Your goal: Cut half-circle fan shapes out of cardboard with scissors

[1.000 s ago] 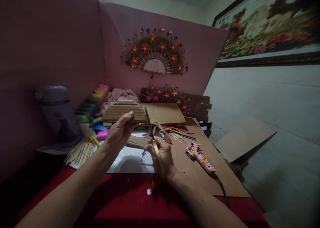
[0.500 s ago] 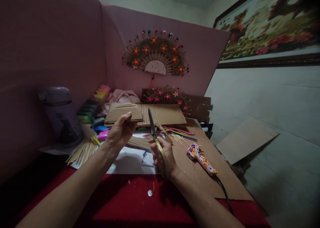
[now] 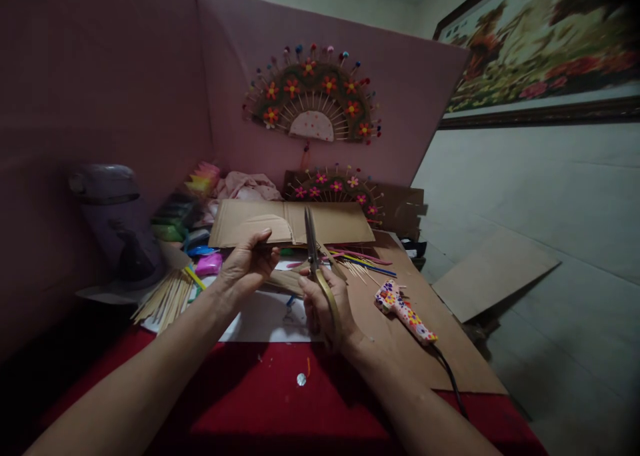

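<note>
- Cardboard piece (image 3: 274, 225): one, curved along its edge, held up over the red-covered bench (image 3: 235, 403) in our left hand (image 3: 246, 264) — thumb and fingers pinch its lower edge.
- Step in hand: we seem to be cutting that curved edge, though the scissors (image 3: 313, 246) stand just beside the piece, apart from it. A snip would call for parting the blades and turning the edge toward them.
- Hands: two; our right hand (image 3: 327, 306) is curled round the gold handles, blades upward and nearly together.
- Nearest: one silvery disc (image 3: 301, 379).
- Farther: one flowered glue gun (image 3: 406, 313) at right; flat sticks (image 3: 165, 299) at left — too crowded to count.
- Beyond: one tumbler (image 3: 115, 226); one broad cardboard sheet (image 3: 337, 221) behind the piece.
- Farthest: two flowered fans, the lower fan (image 3: 336, 188) behind the sheet, the upper fan (image 3: 311, 99) on the pink panel (image 3: 225, 89).
</note>
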The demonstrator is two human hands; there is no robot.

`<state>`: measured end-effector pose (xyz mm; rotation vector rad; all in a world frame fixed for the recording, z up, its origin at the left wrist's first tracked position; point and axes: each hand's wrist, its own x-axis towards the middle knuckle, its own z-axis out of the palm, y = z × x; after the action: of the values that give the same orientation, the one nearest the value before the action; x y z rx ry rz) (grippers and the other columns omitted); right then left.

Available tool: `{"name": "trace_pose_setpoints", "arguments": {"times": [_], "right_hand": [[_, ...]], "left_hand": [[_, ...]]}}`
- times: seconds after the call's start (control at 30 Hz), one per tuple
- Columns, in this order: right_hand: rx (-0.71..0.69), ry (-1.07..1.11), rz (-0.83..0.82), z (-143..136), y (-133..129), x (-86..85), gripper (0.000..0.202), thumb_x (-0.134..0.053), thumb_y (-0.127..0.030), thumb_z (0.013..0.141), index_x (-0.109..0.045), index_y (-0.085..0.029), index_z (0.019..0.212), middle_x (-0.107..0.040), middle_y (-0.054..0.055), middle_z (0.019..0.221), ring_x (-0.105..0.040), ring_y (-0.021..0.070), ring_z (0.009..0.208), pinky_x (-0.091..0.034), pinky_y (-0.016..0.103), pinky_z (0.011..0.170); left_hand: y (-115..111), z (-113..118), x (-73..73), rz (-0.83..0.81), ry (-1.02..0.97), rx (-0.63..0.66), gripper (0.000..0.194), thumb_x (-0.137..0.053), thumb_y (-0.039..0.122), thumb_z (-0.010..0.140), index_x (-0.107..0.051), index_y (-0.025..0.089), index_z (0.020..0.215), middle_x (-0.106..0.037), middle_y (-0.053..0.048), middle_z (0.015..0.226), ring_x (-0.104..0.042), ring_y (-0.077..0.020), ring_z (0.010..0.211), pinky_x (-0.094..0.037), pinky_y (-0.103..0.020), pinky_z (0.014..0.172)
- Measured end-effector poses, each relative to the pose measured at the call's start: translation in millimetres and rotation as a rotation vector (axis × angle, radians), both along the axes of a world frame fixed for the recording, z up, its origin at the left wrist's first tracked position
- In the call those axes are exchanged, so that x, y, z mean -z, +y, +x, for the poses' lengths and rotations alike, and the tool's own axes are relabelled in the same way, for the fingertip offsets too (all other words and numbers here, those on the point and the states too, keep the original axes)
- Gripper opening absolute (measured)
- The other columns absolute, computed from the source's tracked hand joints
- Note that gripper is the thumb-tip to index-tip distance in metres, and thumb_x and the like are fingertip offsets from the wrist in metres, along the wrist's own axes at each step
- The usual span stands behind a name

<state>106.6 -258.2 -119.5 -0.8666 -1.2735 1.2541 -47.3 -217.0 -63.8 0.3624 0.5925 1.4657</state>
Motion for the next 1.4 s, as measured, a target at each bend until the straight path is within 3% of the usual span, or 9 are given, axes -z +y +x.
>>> {"name": "trace_pose_setpoints", "arguments": {"times": [0.17,0.27,0.4,0.57,1.0,1.23,1.4], "right_hand": [[0.009,0.162,0.011,4,8,-3.7,0.038,-0.066,-0.04,0.074,-0.054,-0.018,0.102,-0.062,-0.002,0.069,-0.058,0.0112,0.053,-0.049,0.022,0.049],[0.037,0.268,-0.019,6,15,-2.1,0.043,-0.07,-0.045,0.072,-0.054,-0.019,0.103,-0.066,0.003,0.081,-0.063,0.0139,0.067,-0.053,0.027,0.062],[0.075,0.266,-0.013,10,22,5.4,0.044,-0.074,-0.041,0.069,-0.056,-0.02,0.103,-0.06,-0.003,0.067,-0.059,0.0135,0.057,-0.052,0.027,0.055],[0.024,0.188,-0.002,15,26,14.2,0.042,-0.073,-0.036,0.071,-0.059,-0.018,0.106,-0.067,0.003,0.086,-0.063,0.0158,0.066,-0.052,0.027,0.056],[-0.021,0.409,-0.137,11,25,7.2,0.039,-0.074,-0.019,0.06,-0.061,-0.019,0.097,-0.072,0.001,0.08,-0.067,0.0178,0.064,-0.054,0.029,0.061],[-0.162,0.417,-0.212,13,31,13.7,0.029,-0.07,-0.024,0.066,-0.062,-0.017,0.094,-0.073,0.004,0.087,-0.069,0.0211,0.073,-0.055,0.031,0.061],[-0.159,0.387,-0.2,13,33,17.2,0.033,-0.07,-0.026,0.066,-0.061,-0.02,0.096,-0.072,0.003,0.087,-0.068,0.0209,0.068,-0.053,0.031,0.055]], "left_hand": [[-4,7,1.1,0.026,0.068,-0.023,0.014,-0.061,0.003,0.072,-0.059,0.013,0.064,-0.063,0.001,0.055,-0.055,-0.0083,0.043,-0.048,-0.017,0.041],[-9,16,7.0,0.093,0.176,-0.003,0.009,-0.064,0.004,0.069,-0.063,0.011,0.064,-0.063,0.0,0.056,-0.056,-0.0083,0.046,-0.048,-0.017,0.042],[-13,28,21.8,0.138,0.357,0.079,0.006,-0.071,0.012,0.064,-0.067,0.009,0.065,-0.063,-0.001,0.058,-0.055,-0.0082,0.048,-0.045,-0.017,0.044],[-16,35,34.8,0.127,0.465,0.136,0.017,-0.075,0.025,0.06,-0.068,0.009,0.061,-0.063,-0.004,0.057,-0.054,-0.0098,0.049,-0.043,-0.021,0.048],[-23,42,34.2,0.179,0.562,0.02,0.011,-0.074,0.025,0.06,-0.07,0.014,0.061,-0.064,-0.002,0.054,-0.054,-0.0118,0.045,-0.041,-0.024,0.045],[-24,43,35.1,0.167,0.593,0.015,0.014,-0.073,0.026,0.06,-0.072,0.014,0.067,-0.066,-0.003,0.058,-0.056,-0.0131,0.046,-0.044,-0.024,0.046],[-22,42,37.8,0.142,0.55,0.041,0.019,-0.074,0.029,0.06,-0.07,0.012,0.065,-0.066,-0.004,0.057,-0.056,-0.0131,0.046,-0.044,-0.025,0.046]]}}
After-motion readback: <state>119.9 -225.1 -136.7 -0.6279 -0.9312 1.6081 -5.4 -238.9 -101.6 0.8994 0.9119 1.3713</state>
